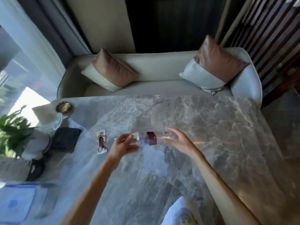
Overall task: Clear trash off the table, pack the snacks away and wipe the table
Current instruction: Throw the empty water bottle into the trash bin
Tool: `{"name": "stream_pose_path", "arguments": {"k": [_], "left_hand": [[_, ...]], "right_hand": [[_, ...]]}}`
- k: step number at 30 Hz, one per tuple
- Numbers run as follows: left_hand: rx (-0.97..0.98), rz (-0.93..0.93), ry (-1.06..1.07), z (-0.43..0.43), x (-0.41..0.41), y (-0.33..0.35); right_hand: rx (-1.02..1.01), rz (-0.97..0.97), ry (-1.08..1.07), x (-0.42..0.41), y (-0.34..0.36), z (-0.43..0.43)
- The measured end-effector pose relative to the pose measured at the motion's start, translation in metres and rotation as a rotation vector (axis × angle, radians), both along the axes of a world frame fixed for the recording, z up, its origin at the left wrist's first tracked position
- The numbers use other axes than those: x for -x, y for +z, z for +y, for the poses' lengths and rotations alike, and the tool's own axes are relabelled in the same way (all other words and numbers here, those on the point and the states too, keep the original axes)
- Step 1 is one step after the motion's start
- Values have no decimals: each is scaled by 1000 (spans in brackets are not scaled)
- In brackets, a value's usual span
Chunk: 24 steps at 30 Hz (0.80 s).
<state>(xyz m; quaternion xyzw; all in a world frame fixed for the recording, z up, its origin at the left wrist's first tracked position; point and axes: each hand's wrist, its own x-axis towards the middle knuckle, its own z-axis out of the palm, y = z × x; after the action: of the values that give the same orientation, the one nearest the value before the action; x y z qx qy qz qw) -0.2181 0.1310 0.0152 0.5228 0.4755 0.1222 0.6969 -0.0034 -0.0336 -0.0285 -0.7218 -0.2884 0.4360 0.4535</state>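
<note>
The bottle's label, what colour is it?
Dark red, on the clear bottle held sideways between both hands; seen in the head view.

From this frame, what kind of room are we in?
Probably a living room or lounge: a marble-topped table in front of a cream sofa with two cushions, and curtains by a big window. Both hands hold a clear bottle.

Daylight pours in from the window (pixel 24 75) on the left, blown out white near the plant (pixel 14 132). The marble table (pixel 211 127) shows soft glare. Both hands and the clear bottle (pixel 152 138) are smeared by motion blur. Edges bend with wide-angle distortion; the far wall sits dim.
</note>
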Motion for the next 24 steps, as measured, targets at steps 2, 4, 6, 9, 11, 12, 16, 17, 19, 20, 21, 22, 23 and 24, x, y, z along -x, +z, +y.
{"name": "stream_pose_path", "arguments": {"k": [2,4,6,9,11,12,16,17,19,20,21,22,23,24], "left_hand": [[56,-17,78,1,58,11],[78,-34,157,3,119,22],[91,-27,257,4,186,29],[78,-41,403,10,290,33],[4,-40,503,9,358,36],[-57,-14,572,7,392,39],[-281,121,882,-10,506,55],[-310,138,945,-16,530,60],[-334,164,1055,-27,572,69],[-337,175,1099,-32,590,71],[-342,186,1139,-38,605,72],[-347,197,1181,-43,618,71],[-350,208,1224,-48,629,70],[-354,216,1267,-52,638,68]], "right_hand": [[-45,141,38,42,22,11],[-77,287,72,90,37,27],[-78,313,134,145,49,49],[-90,271,261,230,60,89],[-107,277,346,290,61,116],[-110,275,395,322,62,129],[-123,261,597,451,73,173],[-125,268,640,481,76,181],[-123,270,724,533,81,197],[-116,265,768,555,83,204],[-107,262,812,574,85,211],[-96,265,857,591,86,217],[-85,272,902,607,87,224],[-76,275,947,621,89,231]]}}
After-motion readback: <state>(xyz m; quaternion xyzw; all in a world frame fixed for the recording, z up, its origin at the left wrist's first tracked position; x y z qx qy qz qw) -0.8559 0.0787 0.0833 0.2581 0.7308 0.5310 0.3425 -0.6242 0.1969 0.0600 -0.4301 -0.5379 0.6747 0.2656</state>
